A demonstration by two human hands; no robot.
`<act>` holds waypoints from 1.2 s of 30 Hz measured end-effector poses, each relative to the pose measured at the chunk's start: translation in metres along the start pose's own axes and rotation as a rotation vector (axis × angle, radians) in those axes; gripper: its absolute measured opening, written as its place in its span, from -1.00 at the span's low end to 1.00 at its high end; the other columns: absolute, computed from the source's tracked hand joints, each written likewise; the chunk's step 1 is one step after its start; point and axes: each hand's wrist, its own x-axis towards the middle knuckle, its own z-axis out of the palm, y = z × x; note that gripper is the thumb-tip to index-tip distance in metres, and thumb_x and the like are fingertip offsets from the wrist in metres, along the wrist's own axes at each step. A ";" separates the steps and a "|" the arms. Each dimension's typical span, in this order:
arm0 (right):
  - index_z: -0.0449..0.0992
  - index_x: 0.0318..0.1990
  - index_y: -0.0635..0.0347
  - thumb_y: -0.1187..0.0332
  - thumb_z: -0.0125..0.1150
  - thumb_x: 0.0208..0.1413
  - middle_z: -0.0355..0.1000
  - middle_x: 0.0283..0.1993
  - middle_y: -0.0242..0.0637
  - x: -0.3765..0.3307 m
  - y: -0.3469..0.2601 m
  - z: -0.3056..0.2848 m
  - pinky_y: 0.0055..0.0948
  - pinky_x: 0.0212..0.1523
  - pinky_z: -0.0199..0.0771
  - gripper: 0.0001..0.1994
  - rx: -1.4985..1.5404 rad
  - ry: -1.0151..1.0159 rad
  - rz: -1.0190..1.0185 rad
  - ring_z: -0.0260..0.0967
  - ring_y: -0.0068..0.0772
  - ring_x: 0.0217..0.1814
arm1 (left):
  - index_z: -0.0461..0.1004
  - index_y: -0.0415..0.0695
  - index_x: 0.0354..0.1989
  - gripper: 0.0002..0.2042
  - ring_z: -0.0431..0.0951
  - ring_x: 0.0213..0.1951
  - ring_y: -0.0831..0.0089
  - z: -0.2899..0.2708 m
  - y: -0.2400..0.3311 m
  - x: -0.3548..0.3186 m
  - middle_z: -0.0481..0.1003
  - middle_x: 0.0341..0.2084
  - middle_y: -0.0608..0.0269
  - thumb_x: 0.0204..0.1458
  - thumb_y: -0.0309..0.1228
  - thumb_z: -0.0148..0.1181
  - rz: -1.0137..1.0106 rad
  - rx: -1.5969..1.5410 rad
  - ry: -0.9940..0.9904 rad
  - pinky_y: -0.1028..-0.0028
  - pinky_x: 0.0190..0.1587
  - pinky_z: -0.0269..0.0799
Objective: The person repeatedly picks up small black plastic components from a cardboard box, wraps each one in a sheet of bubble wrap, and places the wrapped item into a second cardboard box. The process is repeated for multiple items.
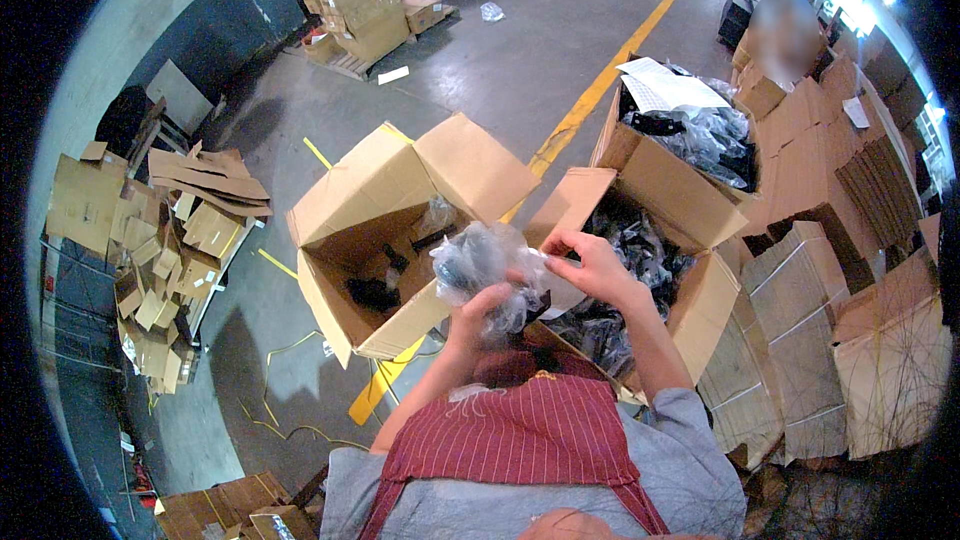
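Note:
In front of me a clear plastic bag (475, 262) with something bluish and dark inside is held up between two open cartons. My left hand (484, 308) is closed around the bag's lower side. With thumb and fingers together, my right hand (592, 265) pinches the bag's right edge, where a whitish piece shows. The left carton (345, 202) stands with flaps spread and a few dark items low inside. Beside it, the right carton (705, 310) is filled with dark bagged parts (640, 240). What exactly the bag contains is hard to make out.
Beyond the right carton, another carton (625, 148) holds bagged black parts under paper sheets (672, 87). Flattened cardboard (790, 165) is stacked along the right. Scrap cardboard (165, 260) piles up at left; stacked boxes (360, 5) stand farther back. Yellow straps (290, 430) lie on the floor.

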 end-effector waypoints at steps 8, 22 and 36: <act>0.59 -0.21 0.26 0.38 0.27 0.07 0.58 -0.29 -0.24 -0.005 0.004 0.001 -0.45 -0.16 0.49 -0.83 0.034 0.029 0.075 0.53 -0.46 -0.23 | 0.55 -0.24 -0.19 -0.71 0.56 -0.24 0.38 0.010 0.003 -0.003 0.57 -0.26 0.18 -0.12 -0.41 0.20 0.078 0.107 0.050 0.40 -0.12 0.46; 0.63 -0.26 0.29 0.35 0.31 0.09 0.57 -0.34 -0.43 -0.007 0.021 0.002 -0.56 -0.21 0.45 -0.83 0.282 0.048 0.206 0.43 -0.66 -0.29 | 0.55 -0.24 -0.17 -0.71 0.58 -0.25 0.38 0.004 -0.008 0.003 0.58 -0.25 0.19 -0.10 -0.42 0.20 0.035 0.084 0.026 0.41 -0.12 0.48; 0.52 -0.29 0.18 0.50 0.31 -0.01 0.48 -0.20 -0.20 -0.020 -0.037 0.012 -0.25 0.02 0.44 -0.88 -0.305 0.557 -0.261 0.43 -0.17 -0.08 | 0.45 -0.09 -0.01 -0.61 0.55 -0.14 0.16 -0.020 -0.027 0.033 0.53 -0.15 0.02 0.07 -0.13 0.04 0.029 -0.349 -0.018 0.20 -0.04 0.49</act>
